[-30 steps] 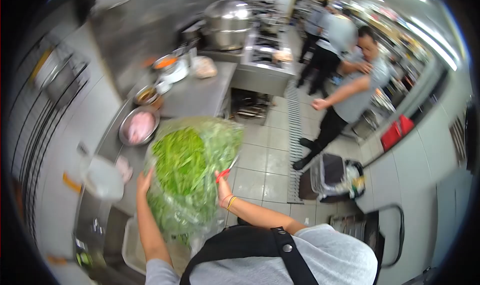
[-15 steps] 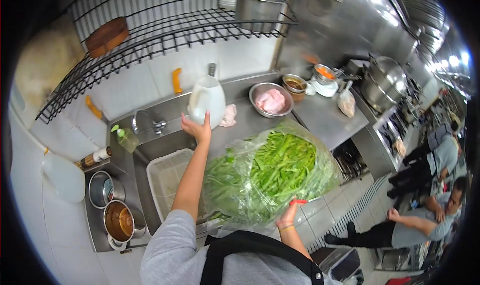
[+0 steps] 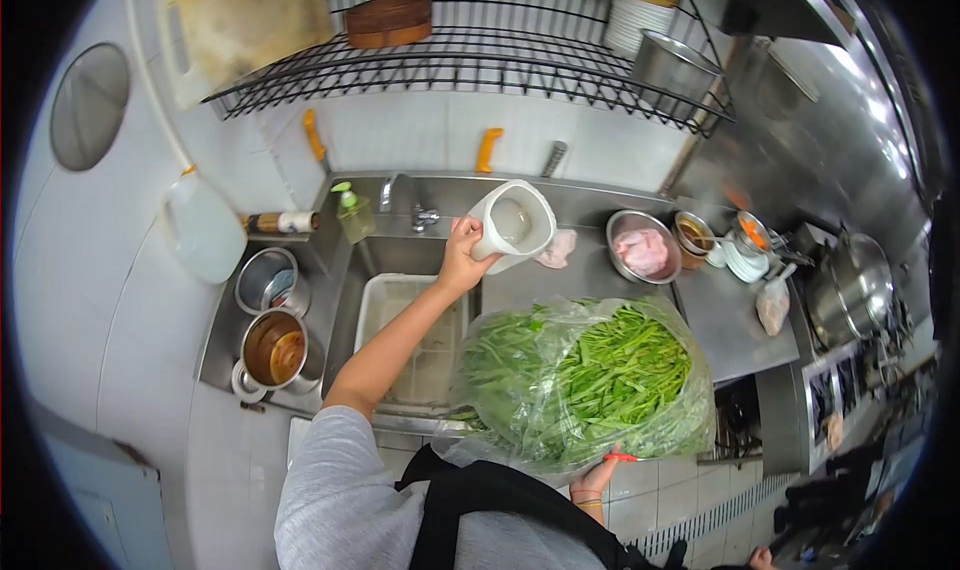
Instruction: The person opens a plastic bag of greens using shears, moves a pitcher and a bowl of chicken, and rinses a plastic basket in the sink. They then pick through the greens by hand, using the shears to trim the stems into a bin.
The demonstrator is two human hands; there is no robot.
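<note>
My left hand (image 3: 466, 255) is closed around a white plastic jug (image 3: 520, 222) above the sink's right edge. The jug is tilted, its wide mouth facing me, with a little that looks like liquid at the bottom. A large clear plastic bag (image 3: 515, 370) of leafy green vegetables (image 3: 630, 370) rests at the counter's front, against my body. My right hand (image 3: 592, 478) grips the bag's lower edge near a red strip (image 3: 620, 457); some of its fingers are hidden by the bag. Left of the bag, a white plastic basket (image 3: 367, 315) sits in the sink (image 3: 345, 280).
A steel bowl (image 3: 618, 232) of pale raw meat and small sauce pots (image 3: 690, 232) stand at the back right. Two steel pots (image 3: 273, 350) are left of the sink. A soap bottle (image 3: 355, 215) stands by the faucet (image 3: 425, 215). A wire shelf (image 3: 500, 65) hangs above.
My left hand has tipped the jug so its mouth now faces me. My view has swung left, and the people at the right have mostly left it. The right hand still holds the bag.
</note>
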